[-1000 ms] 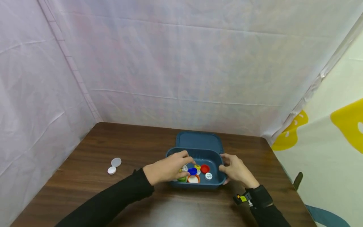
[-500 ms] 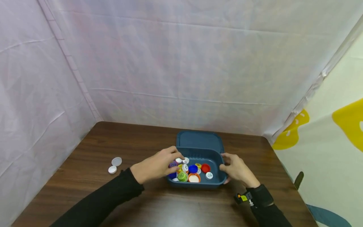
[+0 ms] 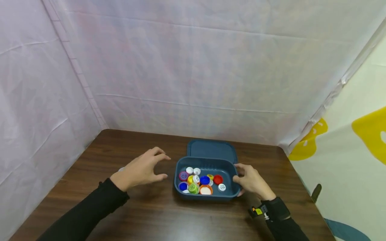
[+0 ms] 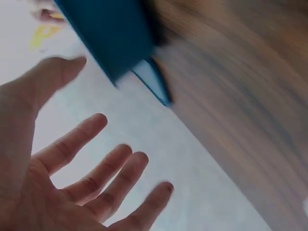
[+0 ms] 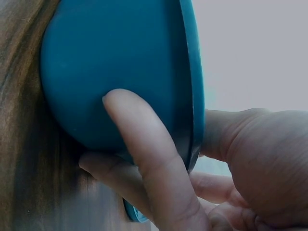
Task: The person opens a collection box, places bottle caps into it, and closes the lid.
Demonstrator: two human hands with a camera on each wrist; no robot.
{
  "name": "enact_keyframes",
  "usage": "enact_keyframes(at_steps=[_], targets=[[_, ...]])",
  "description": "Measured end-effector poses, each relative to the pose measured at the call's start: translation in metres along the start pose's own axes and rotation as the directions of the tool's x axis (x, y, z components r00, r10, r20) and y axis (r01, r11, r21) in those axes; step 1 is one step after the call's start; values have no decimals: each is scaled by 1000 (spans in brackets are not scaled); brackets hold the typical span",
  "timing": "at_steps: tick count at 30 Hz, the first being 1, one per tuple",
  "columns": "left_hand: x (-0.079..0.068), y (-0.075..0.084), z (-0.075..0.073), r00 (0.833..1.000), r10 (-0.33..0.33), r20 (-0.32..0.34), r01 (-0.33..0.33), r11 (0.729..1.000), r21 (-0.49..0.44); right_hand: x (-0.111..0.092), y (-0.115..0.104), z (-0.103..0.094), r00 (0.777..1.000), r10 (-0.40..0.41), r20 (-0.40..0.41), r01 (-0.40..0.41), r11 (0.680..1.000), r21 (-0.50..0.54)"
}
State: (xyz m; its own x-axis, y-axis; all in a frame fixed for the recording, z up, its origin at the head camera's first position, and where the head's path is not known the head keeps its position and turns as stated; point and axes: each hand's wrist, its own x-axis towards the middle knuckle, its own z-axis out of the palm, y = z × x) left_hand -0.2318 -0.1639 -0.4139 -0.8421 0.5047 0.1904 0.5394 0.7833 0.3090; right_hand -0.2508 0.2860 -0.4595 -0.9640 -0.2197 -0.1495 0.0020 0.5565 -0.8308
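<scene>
A blue-grey plastic box (image 3: 229, 194) stands on the wooden table with several bottle caps inside, among them a red cap (image 3: 218, 179), an orange-rimmed cap (image 3: 206, 190) and a green cap (image 3: 193, 188). My right hand (image 3: 252, 180) grips the box's right end, thumb over the rim and fingers against the outer wall (image 5: 110, 62). Left of the box, my left hand (image 3: 143, 169) is in the air with fingers spread and nothing in it. In the left wrist view its palm and fingers show bare beside the box. It covers most of the white caps on the table's left.
The box's lid (image 3: 212, 149) lies flat behind it on the table (image 3: 144, 214). White sheeting (image 3: 193, 67) closes off the back and left sides. On the right hangs a pale cloth (image 3: 346, 167) with yellow shapes.
My left hand has come out of the box and moved left through the air, uncovering the caps on that side. My right hand keeps its hold on the box.
</scene>
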Motion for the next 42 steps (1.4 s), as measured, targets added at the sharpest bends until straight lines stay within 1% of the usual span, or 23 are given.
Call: enact_keyframes(at_steps=[2,4,7,10,14,16,18,19,22,27,32,35,37,39,40,41,42], targets=[[-8,-11,-3,999,-32,4,32,999,3,0,1,0,1000,1,1,-1,1000,1],[-16,-22,-6,997,-81,18,81,997,1,0,1,0,1000,0,2,0,1000,1],[-27,-36,-10,986,-159,49,158,987,27,0,1,0,1000,-2,0,2,1000,-1],[-37,-48,-15,966,-238,100,233,971,55,0,1,0,1000,1,-4,-1,1000,-4],[-47,-63,-18,929,-322,184,312,946,84,0,3,1,1000,21,3,-21,1000,-10],[-50,-69,-18,914,-344,214,330,939,97,0,3,2,1000,23,7,-23,1000,-12],[-52,-75,-17,907,-350,233,334,937,106,-1,4,2,1000,20,7,-20,1000,-12],[-52,-77,-16,907,-346,239,328,938,113,-1,4,2,1000,19,7,-19,1000,-11],[-51,-82,-16,915,-325,237,304,945,121,0,4,1,1000,15,6,-15,1000,-9],[-48,-83,-17,931,-293,216,278,956,98,1,3,1,1000,12,-1,-12,1000,-14],[-46,-86,-14,948,-255,190,239,965,103,0,3,1,1000,19,1,-19,1000,-12],[-44,-87,-14,950,-250,188,235,967,96,0,3,1,1000,18,3,-18,1000,-9],[-43,-87,-14,947,-256,194,244,966,83,0,2,0,1000,16,4,-16,1000,-9],[-42,-89,-14,949,-248,194,240,969,64,0,1,0,1000,16,4,-16,1000,-13],[-41,-91,-14,952,-240,191,234,971,58,0,1,0,1000,15,2,-15,1000,-14],[-41,-96,-10,962,-211,172,203,977,62,0,1,0,1000,15,1,-15,1000,-14],[-40,-98,-9,966,-200,166,193,979,60,0,0,0,1000,15,-2,-16,1000,-15]])
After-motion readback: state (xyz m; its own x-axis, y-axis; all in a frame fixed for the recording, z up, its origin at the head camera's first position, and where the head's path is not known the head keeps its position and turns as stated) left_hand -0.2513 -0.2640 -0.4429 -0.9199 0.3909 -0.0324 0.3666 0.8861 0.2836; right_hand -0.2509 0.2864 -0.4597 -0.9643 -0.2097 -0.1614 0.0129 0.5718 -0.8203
